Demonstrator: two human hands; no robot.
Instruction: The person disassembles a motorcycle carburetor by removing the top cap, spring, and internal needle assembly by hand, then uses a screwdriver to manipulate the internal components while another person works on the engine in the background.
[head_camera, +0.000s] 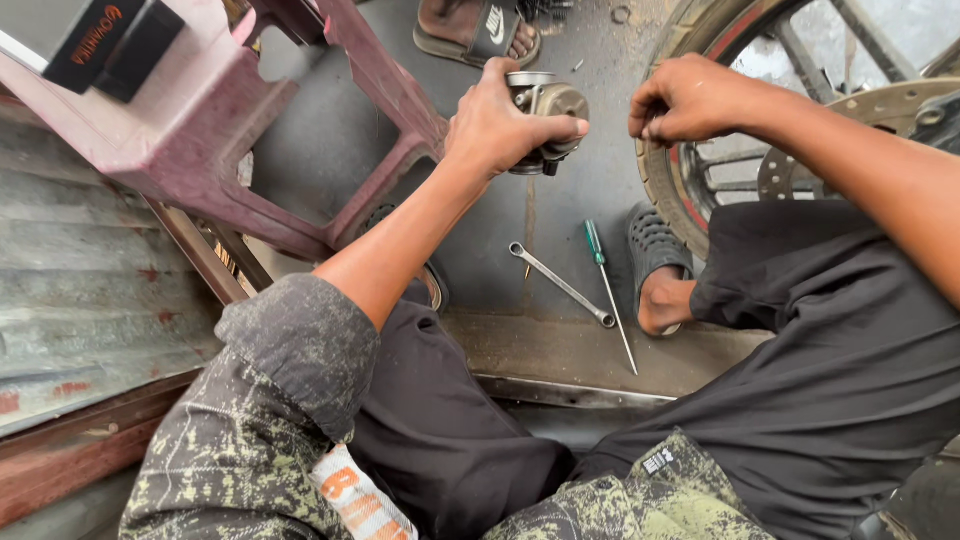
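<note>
stool (200, 120) – faded maroon; screwdriver (594, 242) handle green; spanner (560, 285) silver; trousers (840, 350) – black

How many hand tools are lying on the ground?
2: a wrench and a green-handled screwdriver, side by side below the left hand. Others may be hidden.

I see one package: a black rectangular box (112, 42) with orange lettering on its long side, lying tilted on the maroon plastic stool (215, 120) at upper left. I see no signs or screens.
</note>
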